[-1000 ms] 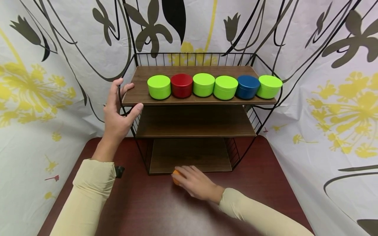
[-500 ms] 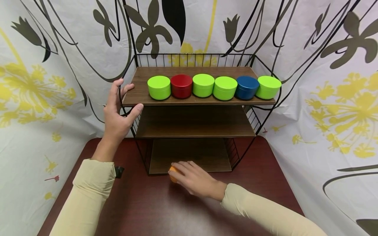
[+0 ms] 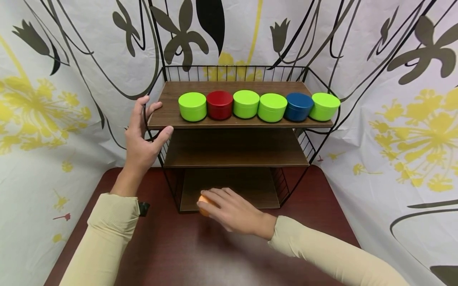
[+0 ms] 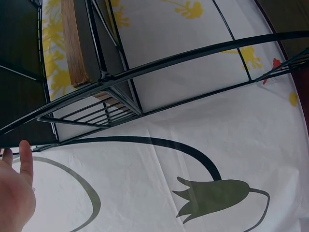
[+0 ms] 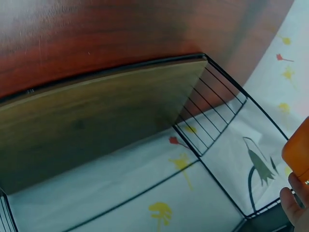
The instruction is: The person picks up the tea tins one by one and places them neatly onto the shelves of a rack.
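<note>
A black wire shelf rack with brown boards (image 3: 236, 149) stands on the table. My left hand (image 3: 139, 143) holds the rack at the left end of its top board, thumb at the front edge and fingers past the side wire. Two of its fingers show in the left wrist view beside the frame. An orange round container (image 3: 205, 205) is in my right hand (image 3: 232, 210), which grips it just in front of the bottom board; the fingers cover much of it. Part of the same orange container (image 5: 298, 150) shows at the right edge of the right wrist view.
On the top board stand several green round containers (image 3: 192, 107), with a red one (image 3: 220, 105) and a blue one (image 3: 299, 107) in the same row. The table (image 3: 171, 250) is dark red. Patterned white cloth (image 3: 404, 167) hangs at the back and sides.
My right hand has moved left and a little away from me with the orange container, closer to the bottom board. The left hand has stayed in place on the rack.
</note>
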The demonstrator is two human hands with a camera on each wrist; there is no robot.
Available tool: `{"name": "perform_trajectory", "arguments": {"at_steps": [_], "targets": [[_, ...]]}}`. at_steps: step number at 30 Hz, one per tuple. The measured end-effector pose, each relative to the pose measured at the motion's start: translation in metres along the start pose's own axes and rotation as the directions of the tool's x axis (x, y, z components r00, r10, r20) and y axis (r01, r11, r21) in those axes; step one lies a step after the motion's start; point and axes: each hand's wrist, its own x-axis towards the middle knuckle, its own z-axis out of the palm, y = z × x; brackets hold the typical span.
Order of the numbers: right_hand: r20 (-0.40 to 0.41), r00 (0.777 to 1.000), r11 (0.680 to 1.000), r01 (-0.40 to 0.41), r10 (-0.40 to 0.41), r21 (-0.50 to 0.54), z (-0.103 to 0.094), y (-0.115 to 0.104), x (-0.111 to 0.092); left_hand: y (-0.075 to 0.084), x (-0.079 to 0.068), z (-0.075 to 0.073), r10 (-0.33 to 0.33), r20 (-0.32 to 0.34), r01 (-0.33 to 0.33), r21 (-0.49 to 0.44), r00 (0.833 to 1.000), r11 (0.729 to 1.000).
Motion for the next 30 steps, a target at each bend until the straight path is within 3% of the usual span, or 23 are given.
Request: {"name": "perform_trajectory", "arguments": {"at_steps": [21,30], "targets": [[-0.088,0.986,0.989,0.133,-0.138,-0.062,-0.07,0.012,0.042,0.0,0.001,0.0,0.016,0.005,-0.016,0.0,1.0,1.0],[-0.131,0.977,0.984,0.155,-0.166,-0.088,-0.102,0.019,0.067,-0.001,0.001,0.001,0.029,-0.002,-0.029,0.007,1.0,1.0]]}}
